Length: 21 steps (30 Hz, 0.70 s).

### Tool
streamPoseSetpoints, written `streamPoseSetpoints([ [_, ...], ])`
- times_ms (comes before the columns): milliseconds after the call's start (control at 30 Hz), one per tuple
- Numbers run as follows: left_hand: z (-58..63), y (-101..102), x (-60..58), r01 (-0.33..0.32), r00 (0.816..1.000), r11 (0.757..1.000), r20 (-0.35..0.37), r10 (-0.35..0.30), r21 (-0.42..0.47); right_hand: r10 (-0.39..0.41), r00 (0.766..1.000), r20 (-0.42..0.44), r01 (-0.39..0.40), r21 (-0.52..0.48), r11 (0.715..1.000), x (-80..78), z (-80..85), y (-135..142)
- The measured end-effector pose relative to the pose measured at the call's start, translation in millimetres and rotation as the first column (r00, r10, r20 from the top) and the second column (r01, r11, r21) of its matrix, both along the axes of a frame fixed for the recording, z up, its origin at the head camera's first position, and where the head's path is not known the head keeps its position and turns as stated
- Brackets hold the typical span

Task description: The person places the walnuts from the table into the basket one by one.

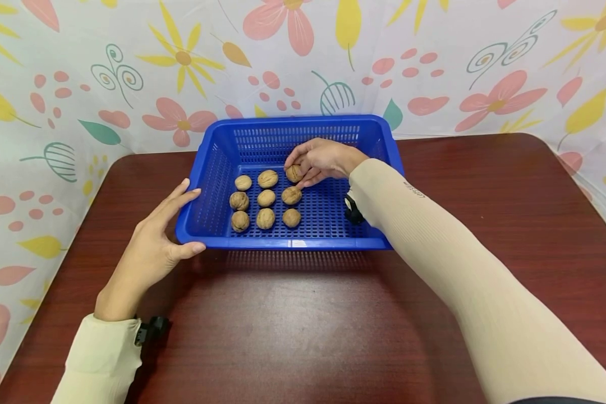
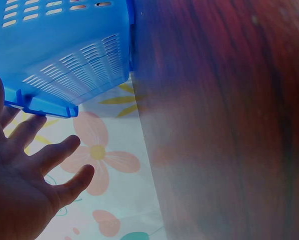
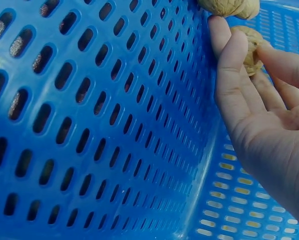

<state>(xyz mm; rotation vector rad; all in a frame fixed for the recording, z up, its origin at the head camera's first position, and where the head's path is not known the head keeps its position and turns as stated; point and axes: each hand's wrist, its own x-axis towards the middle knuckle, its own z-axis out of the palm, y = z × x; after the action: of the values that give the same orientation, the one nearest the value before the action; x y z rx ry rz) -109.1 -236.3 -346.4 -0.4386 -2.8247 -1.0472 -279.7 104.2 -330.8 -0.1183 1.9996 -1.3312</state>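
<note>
A blue plastic basket (image 1: pixel 242 242) holds walnuts standing in rows of three, such as the front left walnut (image 1: pixel 239 221). Inside it, my right hand (image 1: pixel 328 158) has its thumb and fingers around a walnut (image 1: pixel 294 173) at the back of the third column. In the right wrist view the same walnut (image 3: pixel 250 59) shows between the fingers, low against the slotted floor. Another walnut (image 1: pixel 291 195) lies right at a fingertip. My left hand (image 1: pixel 154 238) touches the basket's left rim and front corner with spread, fairly straight fingers.
The basket stands on a dark red-brown wooden table (image 1: pixel 293 320), close to its back edge. Behind hangs a white cloth (image 1: pixel 293 84) with printed flowers and leaves. Each wrist carries a small black camera under a light sleeve (image 1: pixel 434 241).
</note>
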Motion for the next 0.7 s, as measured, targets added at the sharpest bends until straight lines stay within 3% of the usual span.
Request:
streamPoseSetpoints([
  [533,-0.4,0.3,0.7,-0.006,1.000,1.000,0.008,0.006,-0.008,0.001,1.000,0.001,-0.001,-0.001,1.000,0.4,1.0,0.1],
  [700,-4.7,-0.2,2.4,0.000,1.000,1.000,0.014,0.000,-0.003,-0.044,0.998,0.033,0.044,-0.005,0.999,1.6,4.2,2.9],
])
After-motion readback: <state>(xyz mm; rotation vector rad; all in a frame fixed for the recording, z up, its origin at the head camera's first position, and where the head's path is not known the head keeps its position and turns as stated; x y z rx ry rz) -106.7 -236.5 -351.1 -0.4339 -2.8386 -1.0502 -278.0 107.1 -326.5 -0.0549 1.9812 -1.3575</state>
